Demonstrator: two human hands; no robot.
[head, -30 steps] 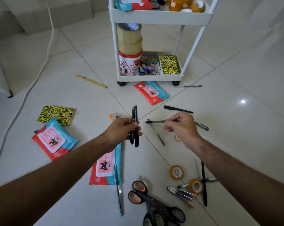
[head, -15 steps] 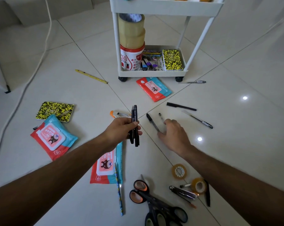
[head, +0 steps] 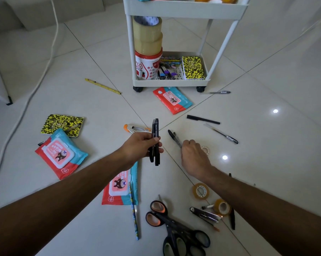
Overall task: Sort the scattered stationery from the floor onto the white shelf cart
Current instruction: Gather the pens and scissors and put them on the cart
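Pale glossy floor tiles [head: 266,163] underfoot, dark grout lines crossing beneath both arms, two bright light reflections to the right. Ahead, white shelf cart [head: 171,83] on black wheels; bottom tray holding stacked brown tape rolls [head: 147,34] on a red-and-white tub [head: 146,65], loose pens, and a yellow-black notebook [head: 192,67].

Left hand [head: 139,145] raised above the floor, fingers and thumb curled round a bundle of black pens [head: 155,143], held upright, tips poking out above and below the fist.

Right hand [head: 193,156] lowered to the tiles, knuckles up, fingers curled down over the near end of a black pen [head: 174,138]. Pen angled away up-left from the fingertips, most of its length showing beyond them. Cannot tell whether actually pinched or only touched, since the fingertips are hidden under the hand. Small clear tape ring [head: 205,149] just beside that hand on its right.

Scattered elsewhere: black marker [head: 203,119] and a clear-barrelled pen [head: 221,133] further right, well apart from the hand; another pen [head: 220,92] near the cart's right wheel; wipes packs [head: 172,99] in front of the cart, at left [head: 61,154], and under the left forearm [head: 121,183]; a second speckled notebook [head: 62,124]; yellow ruler [head: 102,86]; orange-ended cutter [head: 135,128]; scissors [head: 174,226], tape rolls [head: 200,191], stapler [head: 204,215], patterned pencil [head: 133,213] nearest the body.
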